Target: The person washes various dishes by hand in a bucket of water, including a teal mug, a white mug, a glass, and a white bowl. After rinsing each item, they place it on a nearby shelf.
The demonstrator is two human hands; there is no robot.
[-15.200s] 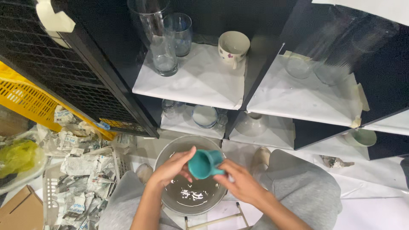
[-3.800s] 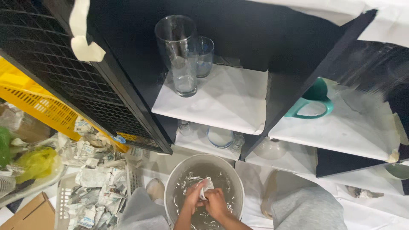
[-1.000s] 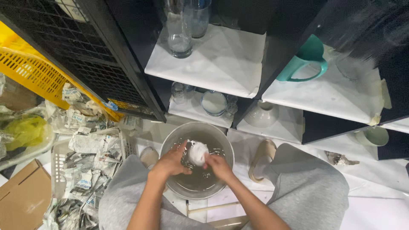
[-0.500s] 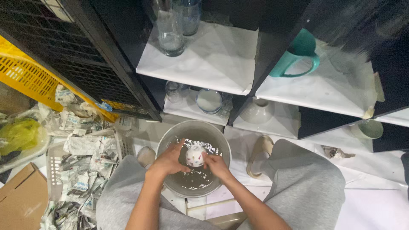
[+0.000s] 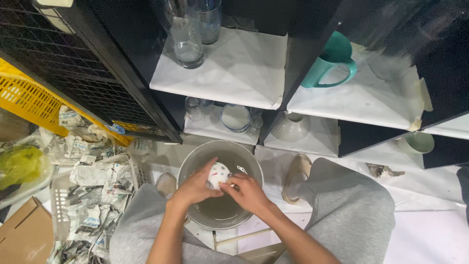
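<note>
Gripping a white cup (image 5: 218,174) over a metal basin (image 5: 195,161), both hands closed, paper-lined black shelves (image 5: 234,73) behind.

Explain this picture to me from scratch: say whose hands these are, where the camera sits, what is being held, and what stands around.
There is no machine here. A person wears a camera on the head, so the one view looks straight down at their own arms and grey-trousered knees. The left hand and right hand together hold a small white speckled cup over a round grey metal basin with cloudy water in it. Above stand black shelves lined with white paper, carrying clear drinking glasses, a teal ceramic mug and a white bowl turned upside down. To the left lie crumpled newspaper sheets and a yellow plastic crate.
</note>
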